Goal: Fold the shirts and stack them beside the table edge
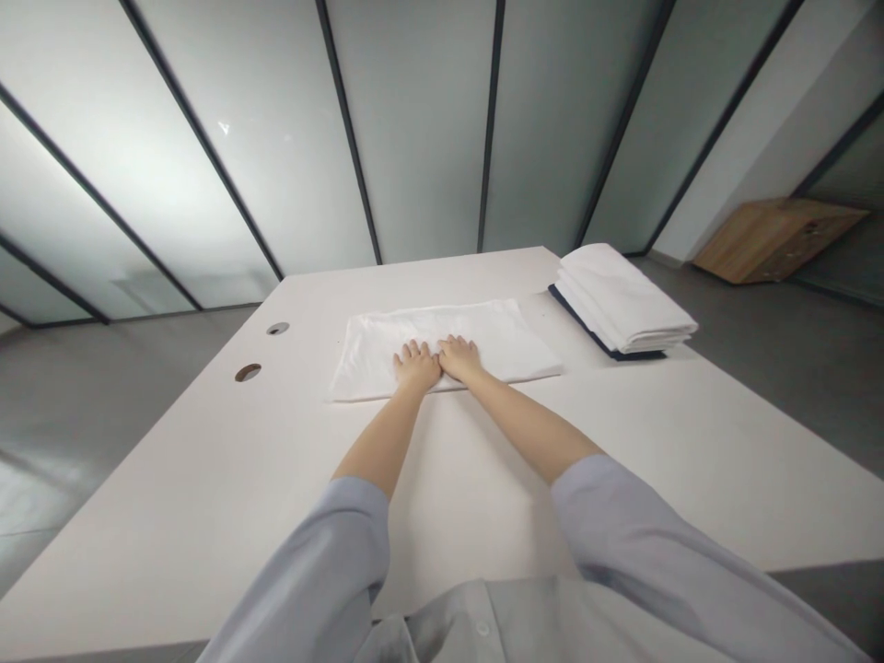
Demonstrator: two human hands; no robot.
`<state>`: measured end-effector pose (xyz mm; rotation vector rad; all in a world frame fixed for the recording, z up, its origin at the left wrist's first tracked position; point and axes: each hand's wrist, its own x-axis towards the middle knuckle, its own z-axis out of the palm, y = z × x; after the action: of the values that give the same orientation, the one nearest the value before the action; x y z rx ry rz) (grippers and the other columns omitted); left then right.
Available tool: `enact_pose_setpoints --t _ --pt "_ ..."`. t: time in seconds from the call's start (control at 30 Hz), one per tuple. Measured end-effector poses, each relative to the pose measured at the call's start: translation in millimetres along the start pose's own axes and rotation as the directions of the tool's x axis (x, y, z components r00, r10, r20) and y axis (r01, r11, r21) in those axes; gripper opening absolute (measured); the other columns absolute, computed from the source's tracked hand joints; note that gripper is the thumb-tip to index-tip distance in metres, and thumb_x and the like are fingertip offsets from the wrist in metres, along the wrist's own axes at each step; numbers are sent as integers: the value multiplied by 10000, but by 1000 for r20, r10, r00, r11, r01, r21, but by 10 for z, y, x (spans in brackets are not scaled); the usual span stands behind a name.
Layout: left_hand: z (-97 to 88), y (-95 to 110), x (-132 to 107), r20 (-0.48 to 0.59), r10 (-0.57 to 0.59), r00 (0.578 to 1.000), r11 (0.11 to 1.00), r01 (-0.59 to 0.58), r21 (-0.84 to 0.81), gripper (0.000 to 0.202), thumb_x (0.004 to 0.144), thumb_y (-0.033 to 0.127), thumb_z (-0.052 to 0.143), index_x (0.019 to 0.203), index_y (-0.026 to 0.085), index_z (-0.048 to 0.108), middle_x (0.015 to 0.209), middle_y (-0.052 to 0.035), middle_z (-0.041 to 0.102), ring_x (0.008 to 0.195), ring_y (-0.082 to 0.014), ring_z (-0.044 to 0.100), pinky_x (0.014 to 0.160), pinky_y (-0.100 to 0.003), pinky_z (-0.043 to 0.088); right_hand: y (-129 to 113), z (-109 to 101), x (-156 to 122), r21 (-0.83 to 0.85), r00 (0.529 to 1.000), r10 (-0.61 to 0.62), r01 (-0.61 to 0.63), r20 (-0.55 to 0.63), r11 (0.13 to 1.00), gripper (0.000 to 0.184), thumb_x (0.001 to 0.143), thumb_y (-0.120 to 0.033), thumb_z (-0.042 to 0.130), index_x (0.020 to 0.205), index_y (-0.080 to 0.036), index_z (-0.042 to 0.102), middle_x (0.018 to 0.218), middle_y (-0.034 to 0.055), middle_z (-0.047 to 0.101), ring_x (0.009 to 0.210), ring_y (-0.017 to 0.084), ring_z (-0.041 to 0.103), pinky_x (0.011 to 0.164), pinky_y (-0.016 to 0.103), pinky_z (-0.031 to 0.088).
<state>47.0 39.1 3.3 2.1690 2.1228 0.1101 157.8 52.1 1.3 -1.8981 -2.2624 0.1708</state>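
Note:
A white folded cloth lies flat as a wide rectangle on the white table, with slight wrinkles on its left side. My left hand rests palm down on the cloth near its front edge, fingers spread. Right beside it, my right hand also presses flat on the cloth, its fingers stretched out. The two hands touch or nearly touch at the thumbs. Neither hand holds anything. The part of the cloth under the palms is hidden.
A stack of folded white cloths sits at the table's right side, with a dark folded piece beneath it. Two round holes pierce the white table at left. Frosted glass panels stand behind; a wooden cabinet is far right.

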Motion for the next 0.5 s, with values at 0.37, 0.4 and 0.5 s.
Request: enact_pose_setpoints --t 0.37,0.4,0.5 --pt "14 -247 -171 -30 98 995 995 -98 8 699 935 577 224 1510 190 318 1592 -131 248 1466 -306 204 1163 -465 190 213 6 -406 -61 999 -48 48 -1 997 547 996 -450 242 1453 -206 418 1552 116 347 1429 287 273 1135 497 198" --pt "9 -318 -182 -23 90 996 996 -90 8 714 928 604 226 1511 201 316 1595 -122 240 1470 -301 193 1167 -462 184 256 -2 -412 -64 999 -36 37 6 997 560 992 -469 247 1459 -206 409 1559 116 333 1433 291 264 1136 501 195" --pt "-25 -563 -202 -6 58 998 998 -57 14 732 919 634 237 1514 213 309 1605 -111 209 1477 -296 169 1173 -465 174 436 -46 -446 -70 1000 -12 14 21 997 593 985 -504 243 1480 -205 377 1579 117 288 1441 293 248 1139 506 196"
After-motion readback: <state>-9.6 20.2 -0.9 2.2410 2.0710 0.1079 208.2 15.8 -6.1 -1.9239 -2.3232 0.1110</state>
